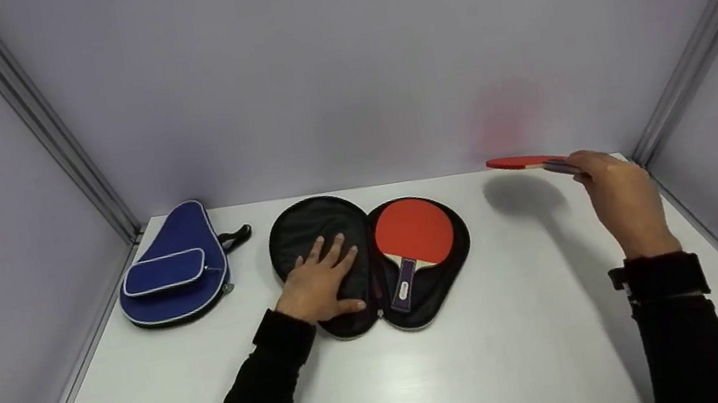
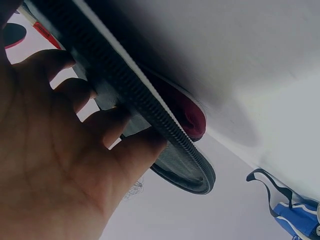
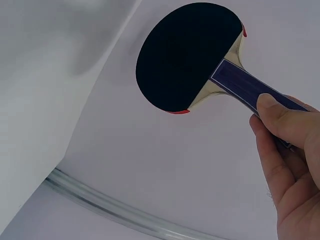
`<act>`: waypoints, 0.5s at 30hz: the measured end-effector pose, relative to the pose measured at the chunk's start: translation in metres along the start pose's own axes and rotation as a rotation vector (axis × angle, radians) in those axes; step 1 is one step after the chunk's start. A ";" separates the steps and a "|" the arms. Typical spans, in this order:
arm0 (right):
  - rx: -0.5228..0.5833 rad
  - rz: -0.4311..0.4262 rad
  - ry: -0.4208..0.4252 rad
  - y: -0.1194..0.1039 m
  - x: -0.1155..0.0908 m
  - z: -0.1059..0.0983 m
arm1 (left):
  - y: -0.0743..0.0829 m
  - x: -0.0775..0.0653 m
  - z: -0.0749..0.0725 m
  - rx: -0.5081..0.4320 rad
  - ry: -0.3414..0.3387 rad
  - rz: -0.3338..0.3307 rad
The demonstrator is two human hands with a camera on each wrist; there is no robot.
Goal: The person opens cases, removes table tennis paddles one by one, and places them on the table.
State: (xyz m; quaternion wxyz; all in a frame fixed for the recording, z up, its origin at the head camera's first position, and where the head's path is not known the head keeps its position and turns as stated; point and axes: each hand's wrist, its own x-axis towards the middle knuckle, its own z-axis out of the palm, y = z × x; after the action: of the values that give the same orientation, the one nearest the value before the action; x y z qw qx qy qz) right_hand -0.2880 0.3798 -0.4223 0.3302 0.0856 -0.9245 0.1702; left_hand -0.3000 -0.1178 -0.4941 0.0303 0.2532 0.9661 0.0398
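Observation:
A black zip case (image 1: pixel 429 302) lies spread out on the white table, its two halves side by side. In its right half rests a table tennis bat (image 1: pixel 414 232), red face up, handle toward me. My left hand (image 1: pixel 318 287) rests with spread fingers on the case's left half; the left wrist view shows the fingertips against its zipped edge (image 2: pixel 135 95). Above the table at the right, my right hand (image 1: pixel 622 199) pinches a second bat (image 1: pixel 515 163) by its handle. The right wrist view shows that bat's black face (image 3: pixel 187 57) and the thumb on the dark blue handle (image 3: pixel 242 82).
A blue bat case (image 1: pixel 186 272) with white piping, a front pocket and a black strap (image 1: pixel 236 237) lies at the table's left. A grey wall (image 1: pixel 338 68) stands behind the table, with metal posts at both back corners.

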 end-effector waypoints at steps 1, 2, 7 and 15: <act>0.000 0.007 0.003 0.004 0.000 -0.001 | 0.000 0.000 0.000 -0.001 -0.001 0.000; 0.000 0.016 0.006 0.008 0.000 -0.002 | 0.000 0.000 0.000 -0.001 -0.004 -0.001; 0.006 0.084 0.006 0.026 -0.001 -0.007 | -0.001 0.001 0.001 -0.002 -0.010 -0.004; -0.001 0.196 0.008 0.054 -0.007 -0.016 | -0.005 0.003 0.006 -0.009 0.010 0.016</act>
State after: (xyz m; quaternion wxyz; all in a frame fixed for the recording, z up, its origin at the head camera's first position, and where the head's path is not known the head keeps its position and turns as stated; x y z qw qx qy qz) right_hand -0.2880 0.4359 -0.4294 0.3156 -0.0063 -0.9272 0.2015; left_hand -0.3042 -0.1206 -0.5005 0.0265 0.2604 0.9640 0.0456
